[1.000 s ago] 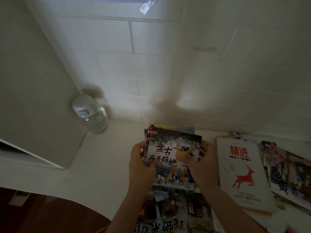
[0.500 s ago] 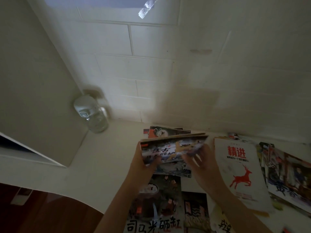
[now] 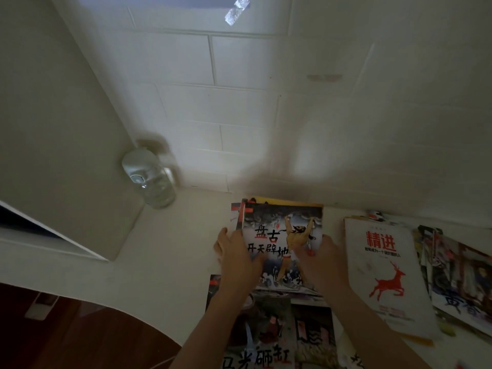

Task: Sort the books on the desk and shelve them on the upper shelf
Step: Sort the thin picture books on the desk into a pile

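Here, entries for this moment, head view only.

Bottle: a clear plastic water bottle [image 3: 151, 179] stands on the white desk [image 3: 165, 251] in the corner where a white cabinet side [image 3: 66, 145] meets the white brick wall [image 3: 239, 115]; it holds clear liquid (level hard to read through the blur).

Held stack: a small stack of thin picture books [image 3: 281, 241], held just above the desk's back edge, close to the wall. The top cover is dark, with a yellow raised-arm figure and large red and black Chinese characters. Edges of at least two more books fan out at its upper left.

Left hand [image 3: 237, 259]: grips the stack's left edge, thumb on the cover, fingers curled behind.

Right hand [image 3: 323, 265]: grips the stack's right edge, thumb on the cover near a red seal mark.

White book [image 3: 383, 272]: lies flat just right of the hands, with a red title and a red deer.

Other books: an illustrated cover [image 3: 269, 339] lies under the forearms with big black characters at the bottom; more colourful books [image 3: 463, 283] overlap at far right.

Hidden or unclear: the stack's lower edge is covered by the hands; the rightmost books are cut off by the frame; the lower covers are dim, titles partly unreadable.
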`<move>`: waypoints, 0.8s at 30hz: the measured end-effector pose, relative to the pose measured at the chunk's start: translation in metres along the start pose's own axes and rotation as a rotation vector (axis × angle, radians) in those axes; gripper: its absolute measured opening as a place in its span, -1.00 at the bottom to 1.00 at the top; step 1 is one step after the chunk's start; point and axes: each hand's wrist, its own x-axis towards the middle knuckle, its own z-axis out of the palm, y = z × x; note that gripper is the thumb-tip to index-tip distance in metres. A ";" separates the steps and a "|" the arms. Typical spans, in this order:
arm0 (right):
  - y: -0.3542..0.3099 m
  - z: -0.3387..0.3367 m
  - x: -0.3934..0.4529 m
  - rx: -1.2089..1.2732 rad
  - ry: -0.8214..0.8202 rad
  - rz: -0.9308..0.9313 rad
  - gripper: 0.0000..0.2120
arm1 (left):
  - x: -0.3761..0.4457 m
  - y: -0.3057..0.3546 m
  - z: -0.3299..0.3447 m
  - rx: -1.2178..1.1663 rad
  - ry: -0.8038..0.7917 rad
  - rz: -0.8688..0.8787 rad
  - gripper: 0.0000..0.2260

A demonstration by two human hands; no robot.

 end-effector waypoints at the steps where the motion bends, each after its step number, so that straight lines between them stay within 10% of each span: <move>1: -0.004 -0.001 0.006 0.009 -0.009 0.037 -0.60 | 0.001 0.003 0.001 -0.015 -0.009 -0.010 -0.45; 6: -0.006 0.003 0.020 0.264 -0.020 0.200 -0.39 | 0.006 0.005 0.010 -0.012 0.008 0.030 -0.42; 11: -0.003 -0.003 0.021 0.512 -0.046 0.269 -0.77 | 0.006 -0.001 0.010 -0.215 0.074 0.107 -0.53; 17: -0.024 -0.011 0.000 0.619 0.014 -0.144 -0.61 | 0.008 -0.001 -0.010 -0.698 0.105 0.147 -0.36; 24: -0.026 0.002 -0.020 0.572 0.096 -0.425 -0.58 | 0.017 -0.009 -0.037 -0.553 0.044 0.383 -0.63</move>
